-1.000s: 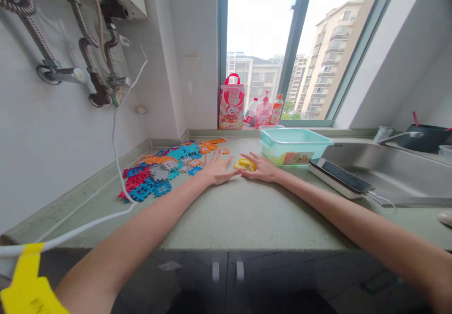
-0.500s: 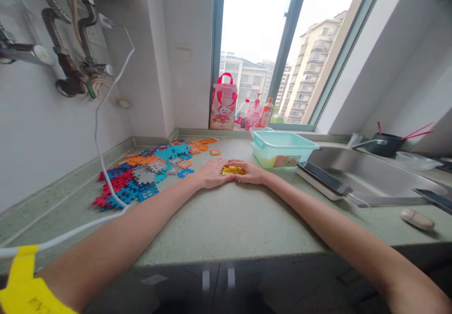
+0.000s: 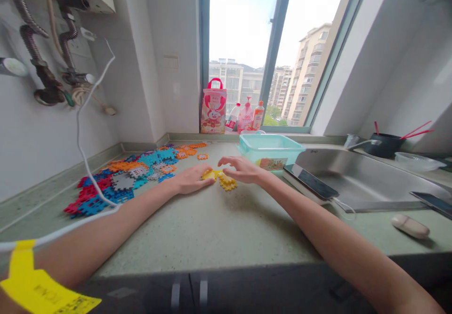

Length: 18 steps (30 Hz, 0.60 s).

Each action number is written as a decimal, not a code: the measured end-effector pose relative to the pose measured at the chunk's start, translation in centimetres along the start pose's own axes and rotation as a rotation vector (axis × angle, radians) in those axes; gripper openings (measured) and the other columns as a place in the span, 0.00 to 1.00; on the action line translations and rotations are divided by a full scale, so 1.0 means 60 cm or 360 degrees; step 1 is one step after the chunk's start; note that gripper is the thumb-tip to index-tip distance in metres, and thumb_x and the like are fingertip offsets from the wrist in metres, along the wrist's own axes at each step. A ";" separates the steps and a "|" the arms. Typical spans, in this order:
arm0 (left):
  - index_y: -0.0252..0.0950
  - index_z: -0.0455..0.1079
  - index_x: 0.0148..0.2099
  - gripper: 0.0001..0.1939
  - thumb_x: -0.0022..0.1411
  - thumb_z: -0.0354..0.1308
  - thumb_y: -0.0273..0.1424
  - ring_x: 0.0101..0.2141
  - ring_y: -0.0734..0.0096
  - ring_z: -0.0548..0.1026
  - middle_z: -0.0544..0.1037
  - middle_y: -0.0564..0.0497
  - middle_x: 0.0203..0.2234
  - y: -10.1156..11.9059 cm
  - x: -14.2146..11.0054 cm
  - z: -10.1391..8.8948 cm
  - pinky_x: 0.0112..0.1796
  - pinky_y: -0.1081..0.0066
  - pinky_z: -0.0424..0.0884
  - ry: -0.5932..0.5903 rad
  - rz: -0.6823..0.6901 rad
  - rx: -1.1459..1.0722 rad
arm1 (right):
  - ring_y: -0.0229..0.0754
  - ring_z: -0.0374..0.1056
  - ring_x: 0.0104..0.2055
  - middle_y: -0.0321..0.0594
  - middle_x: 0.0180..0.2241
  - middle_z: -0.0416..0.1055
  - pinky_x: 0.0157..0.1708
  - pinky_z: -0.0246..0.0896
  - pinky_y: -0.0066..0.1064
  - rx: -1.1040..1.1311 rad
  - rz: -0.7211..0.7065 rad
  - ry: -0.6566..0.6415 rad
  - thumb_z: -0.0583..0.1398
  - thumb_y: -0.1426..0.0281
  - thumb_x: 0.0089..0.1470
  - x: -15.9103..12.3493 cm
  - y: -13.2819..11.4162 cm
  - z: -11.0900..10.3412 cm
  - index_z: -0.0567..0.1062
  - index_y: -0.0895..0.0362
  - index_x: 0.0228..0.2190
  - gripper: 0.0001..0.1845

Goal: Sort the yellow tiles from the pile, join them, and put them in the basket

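Note:
Both my hands meet at a small heap of yellow interlocking tiles [image 3: 226,181] on the grey-green countertop [image 3: 219,229]. My left hand [image 3: 192,181] lies with its fingers curled around the left side of the heap. My right hand [image 3: 238,169] hovers just above the heap's right side, fingers bent and spread over the tiles. To the left lies a wide scatter of blue, red, orange and grey tiles [image 3: 120,182]. A teal plastic tub [image 3: 270,148] stands just behind my right hand.
A white cable [image 3: 84,163] hangs from the wall pipes across the tile scatter. Right of the tub are a phone on a white slab [image 3: 310,182], a steel sink [image 3: 370,177] and a small beige object [image 3: 409,225]. A pink bag [image 3: 213,107] and bottles stand on the sill.
My hands closed together over the yellow tiles, then drew them nearer; now the right hand has lifted off them and the tiles show again. The view has swung to the right.

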<state>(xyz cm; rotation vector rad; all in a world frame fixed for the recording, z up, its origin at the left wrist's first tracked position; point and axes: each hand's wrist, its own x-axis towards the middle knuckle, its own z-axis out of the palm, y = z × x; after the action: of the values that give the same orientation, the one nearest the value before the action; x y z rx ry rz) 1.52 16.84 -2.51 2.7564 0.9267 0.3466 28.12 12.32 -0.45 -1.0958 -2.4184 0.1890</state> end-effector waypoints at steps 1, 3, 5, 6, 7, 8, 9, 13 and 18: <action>0.39 0.67 0.68 0.35 0.73 0.46 0.57 0.62 0.52 0.74 0.75 0.42 0.64 0.000 0.000 -0.001 0.63 0.59 0.68 -0.0003 0.0000 0.0005 | 0.53 0.76 0.51 0.47 0.50 0.80 0.55 0.67 0.44 -0.0078 -0.0007 -0.0021 0.61 0.63 0.63 -0.001 -0.006 -0.006 0.79 0.54 0.51 0.18; 0.38 0.67 0.68 0.33 0.75 0.44 0.54 0.61 0.53 0.74 0.76 0.42 0.63 -0.003 0.000 -0.004 0.62 0.60 0.69 0.0039 -0.0006 0.0045 | 0.52 0.77 0.47 0.46 0.47 0.81 0.51 0.68 0.42 -0.0212 0.0021 -0.0094 0.65 0.66 0.57 -0.002 -0.013 -0.011 0.81 0.53 0.50 0.19; 0.37 0.67 0.68 0.32 0.75 0.44 0.51 0.63 0.52 0.73 0.75 0.40 0.63 -0.012 -0.001 -0.012 0.64 0.58 0.66 0.0138 -0.0020 0.0141 | 0.52 0.77 0.46 0.46 0.47 0.81 0.48 0.68 0.40 -0.0275 0.0083 -0.0192 0.67 0.68 0.54 -0.005 -0.015 -0.012 0.81 0.53 0.51 0.21; 0.37 0.68 0.68 0.31 0.75 0.46 0.51 0.64 0.51 0.71 0.74 0.39 0.64 -0.018 -0.001 -0.018 0.66 0.55 0.64 0.0194 -0.0024 0.0201 | 0.52 0.77 0.46 0.46 0.47 0.82 0.47 0.68 0.38 -0.0274 0.0119 -0.0239 0.67 0.69 0.53 -0.005 -0.015 -0.012 0.81 0.53 0.51 0.22; 0.36 0.68 0.68 0.31 0.75 0.47 0.50 0.64 0.49 0.70 0.74 0.39 0.64 -0.025 -0.002 -0.026 0.67 0.53 0.63 0.0240 -0.0017 0.0259 | 0.52 0.77 0.47 0.46 0.48 0.82 0.47 0.68 0.37 -0.0261 0.0152 -0.0278 0.67 0.70 0.52 -0.006 -0.014 -0.012 0.80 0.54 0.51 0.23; 0.36 0.69 0.67 0.30 0.74 0.49 0.50 0.64 0.48 0.70 0.74 0.38 0.64 -0.033 -0.004 -0.034 0.67 0.51 0.62 0.0264 0.0002 0.0303 | 0.52 0.77 0.47 0.46 0.48 0.82 0.47 0.68 0.36 -0.0241 0.0177 -0.0308 0.66 0.70 0.53 -0.007 -0.012 -0.012 0.80 0.54 0.52 0.23; 0.36 0.70 0.67 0.30 0.74 0.50 0.50 0.63 0.47 0.70 0.75 0.37 0.63 -0.041 -0.006 -0.043 0.66 0.51 0.62 0.0263 0.0031 0.0331 | 0.52 0.77 0.48 0.46 0.49 0.82 0.47 0.68 0.36 -0.0219 0.0195 -0.0325 0.66 0.71 0.53 -0.008 -0.009 -0.013 0.80 0.54 0.52 0.23; 0.37 0.72 0.65 0.29 0.72 0.54 0.50 0.62 0.48 0.71 0.75 0.38 0.60 -0.065 -0.015 -0.063 0.65 0.53 0.64 0.0193 0.0122 0.0320 | 0.50 0.78 0.49 0.44 0.51 0.82 0.49 0.67 0.34 -0.0153 0.0209 -0.0327 0.66 0.72 0.52 -0.009 0.001 -0.012 0.81 0.54 0.51 0.23; 0.37 0.74 0.64 0.28 0.71 0.57 0.50 0.62 0.48 0.72 0.74 0.38 0.62 -0.082 -0.012 -0.044 0.64 0.54 0.66 0.0087 0.0148 0.0210 | 0.48 0.78 0.45 0.42 0.47 0.84 0.47 0.68 0.34 -0.0149 0.0167 -0.0297 0.66 0.73 0.51 -0.011 0.007 -0.007 0.83 0.53 0.48 0.21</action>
<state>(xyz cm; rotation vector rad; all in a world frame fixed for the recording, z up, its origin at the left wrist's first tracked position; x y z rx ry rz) -2.61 20.57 -1.45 2.9311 0.8656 0.3915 29.00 12.10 -0.47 -1.3004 -2.5576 0.2236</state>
